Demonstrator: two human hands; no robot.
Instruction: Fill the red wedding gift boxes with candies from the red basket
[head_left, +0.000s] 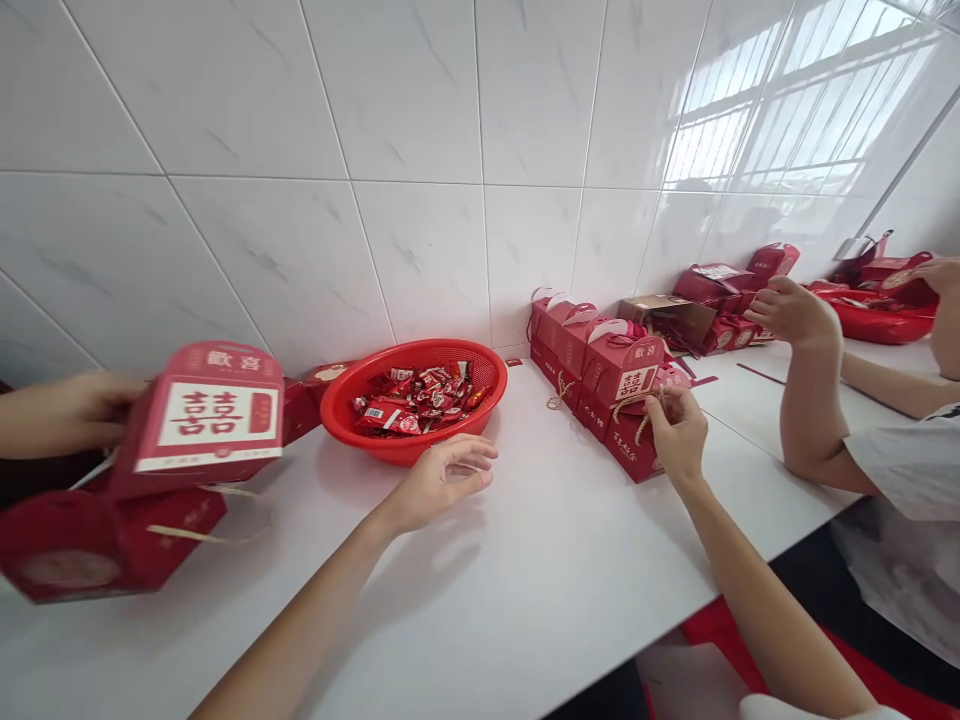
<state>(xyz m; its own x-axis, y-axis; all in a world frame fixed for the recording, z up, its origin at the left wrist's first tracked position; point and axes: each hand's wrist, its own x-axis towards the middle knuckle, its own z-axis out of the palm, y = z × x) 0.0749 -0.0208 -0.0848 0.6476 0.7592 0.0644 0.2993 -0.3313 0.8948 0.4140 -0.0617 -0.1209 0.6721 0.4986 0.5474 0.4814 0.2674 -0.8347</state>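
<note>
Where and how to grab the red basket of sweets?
I'd grip the rim of the red basket from its right side, palm up, fingertips under the lip: it flares outward over bare table there, while red boxes crowd the left.

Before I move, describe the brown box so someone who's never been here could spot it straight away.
Find the white table against the tiled wall, then look right, past the red basket, to the row of red boxes. Just beyond that row, near the wall, is the brown box. Its colour sets it apart: the boxes on both sides are red.
</note>
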